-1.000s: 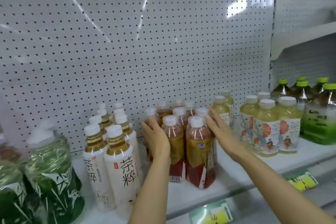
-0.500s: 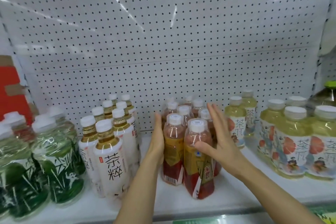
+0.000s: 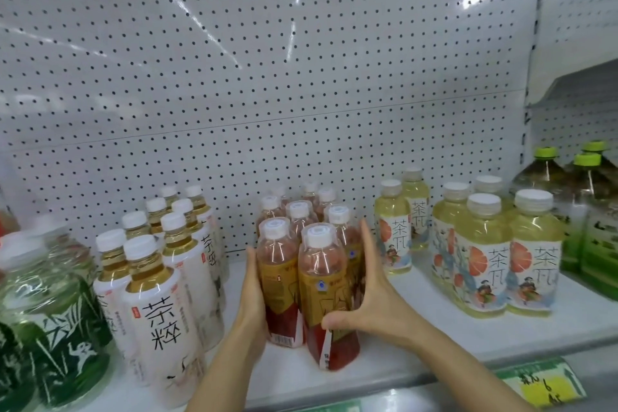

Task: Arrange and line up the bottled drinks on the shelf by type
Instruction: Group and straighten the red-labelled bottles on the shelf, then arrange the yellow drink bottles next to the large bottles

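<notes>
Several red tea bottles [image 3: 321,281] with yellow labels and white caps stand in a tight cluster at the middle of the white shelf [image 3: 418,338]. My left hand [image 3: 252,294] presses flat against the cluster's left side. My right hand [image 3: 371,291] cups its right side, thumb across the front bottle's label. To the left stand white-labelled tea bottles [image 3: 160,308] in two rows. To the right stand pale yellow tea bottles [image 3: 481,254] with orange fruit labels, and a separate pair [image 3: 394,231] farther back.
Green-labelled bottles [image 3: 50,321] fill the far left. Large green-capped bottles [image 3: 575,197] stand at the far right. A white pegboard [image 3: 267,94] backs the shelf. A yellow-green price tag [image 3: 541,381] hangs on the front edge.
My hands have closed in on the red bottle cluster and dropped lower on its sides; the right thumb now wraps the front bottle. The view has shifted right.
</notes>
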Motion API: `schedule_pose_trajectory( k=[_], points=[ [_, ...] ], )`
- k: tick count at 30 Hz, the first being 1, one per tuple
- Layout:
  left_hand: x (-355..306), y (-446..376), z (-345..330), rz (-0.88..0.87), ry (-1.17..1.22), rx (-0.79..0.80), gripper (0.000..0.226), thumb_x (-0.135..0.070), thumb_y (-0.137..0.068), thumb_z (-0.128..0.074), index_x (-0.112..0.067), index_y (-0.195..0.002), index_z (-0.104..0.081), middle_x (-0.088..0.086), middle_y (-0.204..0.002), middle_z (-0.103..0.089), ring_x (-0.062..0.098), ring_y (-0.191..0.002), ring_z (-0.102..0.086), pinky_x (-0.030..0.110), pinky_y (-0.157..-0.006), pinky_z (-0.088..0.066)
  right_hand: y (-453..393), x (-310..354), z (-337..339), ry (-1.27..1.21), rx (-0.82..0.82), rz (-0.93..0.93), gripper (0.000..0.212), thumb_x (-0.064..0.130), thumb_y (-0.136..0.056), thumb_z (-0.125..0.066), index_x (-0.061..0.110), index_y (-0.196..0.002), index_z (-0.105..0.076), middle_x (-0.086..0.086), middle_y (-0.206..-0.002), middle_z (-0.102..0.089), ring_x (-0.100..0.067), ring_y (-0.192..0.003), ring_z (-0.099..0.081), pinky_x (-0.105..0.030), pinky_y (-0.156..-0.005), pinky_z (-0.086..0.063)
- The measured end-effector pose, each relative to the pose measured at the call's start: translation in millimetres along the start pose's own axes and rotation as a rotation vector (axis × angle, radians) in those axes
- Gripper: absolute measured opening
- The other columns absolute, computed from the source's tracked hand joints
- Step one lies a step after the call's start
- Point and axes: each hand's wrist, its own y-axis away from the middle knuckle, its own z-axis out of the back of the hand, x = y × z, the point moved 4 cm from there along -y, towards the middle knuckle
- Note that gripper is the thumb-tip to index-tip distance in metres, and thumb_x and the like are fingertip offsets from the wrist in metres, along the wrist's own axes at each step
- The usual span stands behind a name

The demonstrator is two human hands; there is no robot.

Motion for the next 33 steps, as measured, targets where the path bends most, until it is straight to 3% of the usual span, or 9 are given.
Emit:
schedule_pose_trajectory(
  k=[4,8,14,16,19,22,24,29,33],
  points=[
    [7,5,-14,0.036,-0.002,0.046,0.078,-0.072,-0.096,-0.023,-0.019,-0.103,-0.079,0.013,-0.101,-0.078,0.027,-0.089,-0.076,0.043,-0.081,-0.055,1,-4,8,-0.016,-0.006,-0.006,0.147,0.055,-0.049,-0.094,0.061,-0.143,0.019,0.029,-0.159,0.007,0.0,-0.149,-0.009,-0.045,-0.122,-0.024],
    [6,9,-20,0.026,-0.022,0.05,0.075,-0.072,-0.097,-0.023,-0.02,-0.104,-0.078,0.011,-0.1,-0.078,0.028,-0.092,-0.076,0.045,-0.088,-0.056,7,-5,10,-0.02,-0.027,0.002,0.141,0.05,-0.054,-0.093,0.06,-0.145,0.014,0.042,-0.149,0.0,0.003,-0.147,-0.013,-0.043,-0.121,-0.026],
    [25,12,-4,-0.039,-0.09,-0.074,0.078,-0.09,-0.081,-0.025,-0.041,-0.124,-0.068,-0.004,-0.127,-0.07,0.018,-0.118,-0.062,0.05,-0.111,-0.042,31,4,4,-0.04,-0.095,0.002,0.117,0.059,-0.067,-0.082,0.06,-0.147,0.002,0.035,-0.155,-0.01,0.008,-0.144,-0.018,-0.036,-0.118,-0.03],
    [17,26,-5,-0.184,-0.133,-0.172,0.069,-0.079,-0.091,-0.027,-0.039,-0.141,-0.052,-0.007,-0.148,-0.053,0.014,-0.134,-0.048,0.044,-0.117,-0.031,49,7,2,0.015,-0.138,-0.021,0.101,0.074,-0.072,-0.066,0.06,-0.146,0.0,0.039,-0.154,-0.01,0.012,-0.143,-0.015,-0.032,-0.119,-0.026],
    [-15,73,-15,-0.643,-0.19,-0.303,0.048,-0.04,-0.107,-0.032,-0.023,-0.152,-0.036,-0.008,-0.157,-0.036,0.003,-0.143,-0.031,0.03,-0.118,-0.026,79,1,11,0.198,-0.304,-0.091,0.095,0.086,-0.074,-0.048,0.055,-0.15,-0.001,0.033,-0.159,-0.005,0.009,-0.146,-0.007,-0.042,-0.122,-0.02],
    [-34,116,-45,-1.024,-0.23,-0.184,0.049,-0.028,-0.102,-0.04,-0.017,-0.15,-0.037,-0.001,-0.157,-0.037,0.012,-0.148,-0.03,0.032,-0.12,-0.026,101,0,38,0.429,-0.484,-0.013,0.089,0.079,-0.083,-0.044,0.042,-0.155,-0.007,0.021,-0.163,-0.007,0.0,-0.149,-0.006,-0.047,-0.122,-0.019],
    [-36,129,-77,-1.117,-0.278,-0.062,0.048,-0.025,-0.101,-0.043,-0.016,-0.148,-0.039,0.001,-0.156,-0.039,0.014,-0.148,-0.03,0.033,-0.12,-0.026,104,-2,66,0.611,-0.585,0.086,0.088,0.073,-0.088,-0.041,0.025,-0.157,-0.016,0.007,-0.165,-0.012,-0.012,-0.152,-0.009,-0.05,-0.121,-0.019],
    [-15,97,-169,-0.858,-0.474,0.115,0.052,-0.024,-0.106,-0.043,-0.023,-0.156,-0.028,-0.01,-0.161,-0.026,-0.002,-0.147,-0.02,0.025,-0.121,-0.02,94,-12,146,0.826,-0.702,0.133,0.085,0.063,-0.09,-0.046,0.014,-0.156,-0.022,-0.004,-0.163,-0.019,-0.024,-0.151,-0.011,-0.052,-0.12,-0.018],
    [11,25,-218,-0.506,-0.567,0.0,0.071,-0.008,-0.101,-0.051,-0.012,-0.16,-0.01,0.006,-0.166,-0.008,0.021,-0.153,-0.014,0.03,-0.12,-0.016,78,-24,205,0.835,-0.679,0.109,0.087,0.068,-0.088,-0.041,0.018,-0.156,-0.021,-0.003,-0.163,-0.017,-0.024,-0.151,-0.008,-0.053,-0.12,-0.016]
  ],
)
